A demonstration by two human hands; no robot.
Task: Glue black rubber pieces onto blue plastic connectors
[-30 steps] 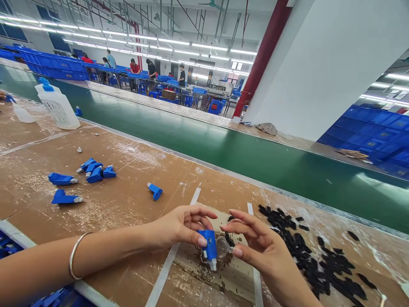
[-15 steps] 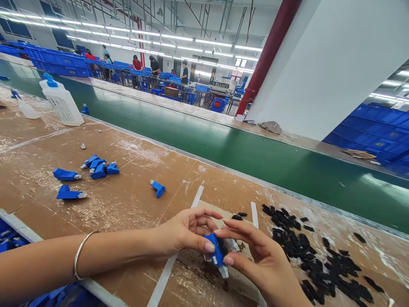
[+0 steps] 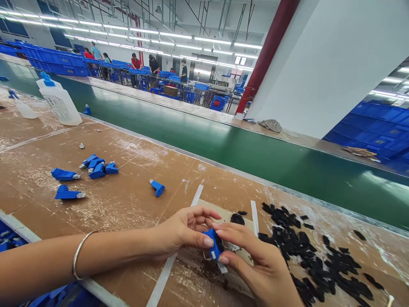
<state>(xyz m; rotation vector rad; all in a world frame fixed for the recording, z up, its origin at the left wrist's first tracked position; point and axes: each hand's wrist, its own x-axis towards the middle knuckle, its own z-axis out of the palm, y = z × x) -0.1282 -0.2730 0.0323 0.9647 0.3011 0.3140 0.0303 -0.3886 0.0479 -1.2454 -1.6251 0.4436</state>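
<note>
My left hand (image 3: 183, 232) pinches a small blue plastic part (image 3: 213, 247) with a white tip, low in the middle of the view. My right hand (image 3: 255, 264) meets it from the right, thumb and forefinger closed on the same blue part. A silver bangle (image 3: 79, 258) circles my left wrist. Just under my fingers a clear round piece (image 3: 231, 246) is partly hidden. A pile of small black pieces (image 3: 306, 256) lies to the right of my hands, with one black disc (image 3: 237, 218) just beyond them.
Several loose blue parts (image 3: 96, 167) lie on the brown table at left, one (image 3: 157, 187) nearer. A white bottle (image 3: 59, 102) stands far left. A green conveyor belt (image 3: 255, 157) runs behind the table. People work at blue crates in the distance.
My right hand moved in from beside the blue part and closed on it. The part tilted from upright to slanted. The view shifted slightly.
</note>
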